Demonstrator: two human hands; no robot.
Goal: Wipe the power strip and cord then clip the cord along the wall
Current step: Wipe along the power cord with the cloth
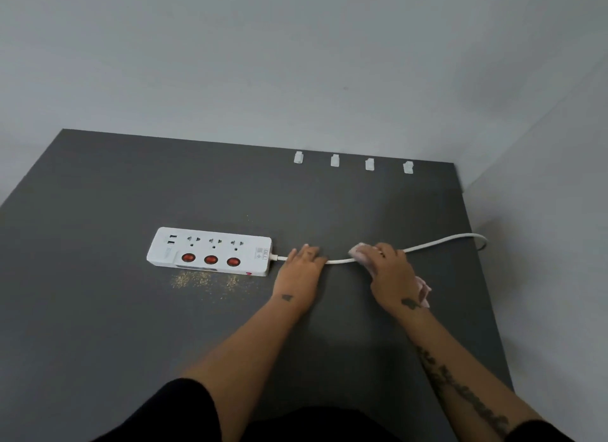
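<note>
A white power strip (210,250) with three red switches lies on the dark grey table (98,310). Its white cord (437,243) runs right and drops over the table's right edge. My left hand (301,265) presses flat on the cord just right of the strip, fingers straight. My right hand (386,270) grips a pink cloth (424,290) wrapped around the cord farther right; the cloth also shows at the fingertips. Several white cord clips (335,160) sit in a row at the table's far edge against the wall.
A patch of yellowish crumbs or dust (204,282) lies on the table just in front of the strip. Grey walls stand behind (296,63) and to the right, meeting in a corner at the back right.
</note>
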